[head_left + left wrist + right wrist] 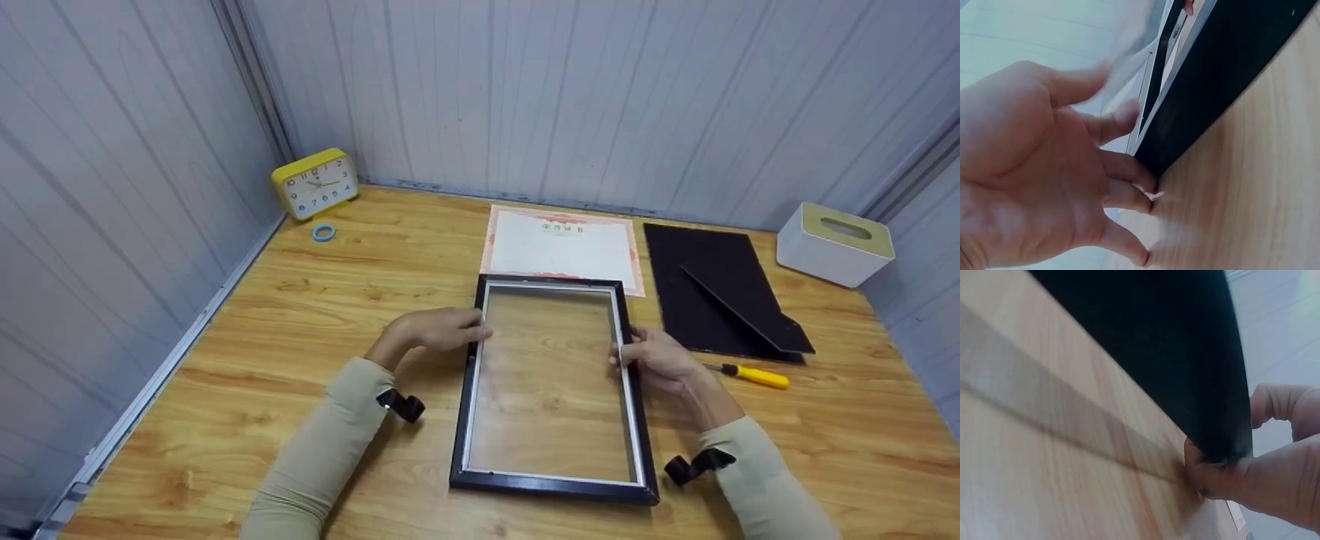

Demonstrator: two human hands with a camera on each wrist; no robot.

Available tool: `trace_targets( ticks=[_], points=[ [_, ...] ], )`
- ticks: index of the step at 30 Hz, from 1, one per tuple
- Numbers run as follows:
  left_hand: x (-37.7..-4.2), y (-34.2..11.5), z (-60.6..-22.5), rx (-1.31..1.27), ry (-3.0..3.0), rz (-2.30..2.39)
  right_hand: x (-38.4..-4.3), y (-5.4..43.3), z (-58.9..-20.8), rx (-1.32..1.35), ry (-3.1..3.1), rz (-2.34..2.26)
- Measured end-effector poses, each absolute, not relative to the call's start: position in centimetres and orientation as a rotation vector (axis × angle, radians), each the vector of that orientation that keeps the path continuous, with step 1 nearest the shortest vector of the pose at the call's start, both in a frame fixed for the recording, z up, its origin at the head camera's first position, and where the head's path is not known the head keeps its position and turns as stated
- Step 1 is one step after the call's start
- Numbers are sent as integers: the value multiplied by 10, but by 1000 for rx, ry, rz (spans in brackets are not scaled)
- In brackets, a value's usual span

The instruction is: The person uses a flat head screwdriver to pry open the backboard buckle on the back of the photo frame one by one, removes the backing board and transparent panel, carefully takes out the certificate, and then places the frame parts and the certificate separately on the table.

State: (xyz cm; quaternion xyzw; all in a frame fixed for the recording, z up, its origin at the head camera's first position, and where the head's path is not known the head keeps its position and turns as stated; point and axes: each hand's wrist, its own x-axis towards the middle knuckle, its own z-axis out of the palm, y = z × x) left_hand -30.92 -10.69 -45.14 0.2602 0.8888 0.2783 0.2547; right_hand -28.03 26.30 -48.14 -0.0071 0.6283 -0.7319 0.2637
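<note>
A black picture frame [551,486] with a silver inner lip lies on the wooden table, seen in the head view. Whether a clear pane sits inside it I cannot tell. My left hand [442,328] is at its left side; in the left wrist view the fingers [1123,169] are spread and loosely bent, lower fingertips on the table beside the black side. On the opposite side my right hand [664,358] grips the frame's edge. The right wrist view shows fingers under that edge [1216,478] and another finger above, with the side raised off the table.
Behind the frame lies a red-bordered certificate [562,251]. Black backing board [690,255] with a stand flap and a yellow-handled screwdriver [757,376] lie to the right. A tissue box [832,251], yellow alarm clock [319,184] and blue ring [323,233] stand or lie further back.
</note>
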Motion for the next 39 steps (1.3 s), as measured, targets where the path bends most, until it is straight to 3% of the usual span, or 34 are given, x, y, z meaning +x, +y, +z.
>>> trace_targets(
  ticks=[16, 23, 27, 34, 39],
  points=[
    [-304, -99, -456, 786, 2413, 714, -275, 275, -478, -282, 2399, -1370],
    [-284, -77, -441, 484, 2655, 637, -281, 273, -482, -201, 2333, -1405],
    [-270, -63, -425, 460, 2928, 572, -283, 274, -481, -210, 2336, -1406],
    [-258, -56, -409, 609, 2839, 955, -284, 277, -482, -221, 2370, -1383],
    [-259, -60, -402, 539, 2454, 1265, -283, 280, -483, -246, 2363, -1387]
  ],
)
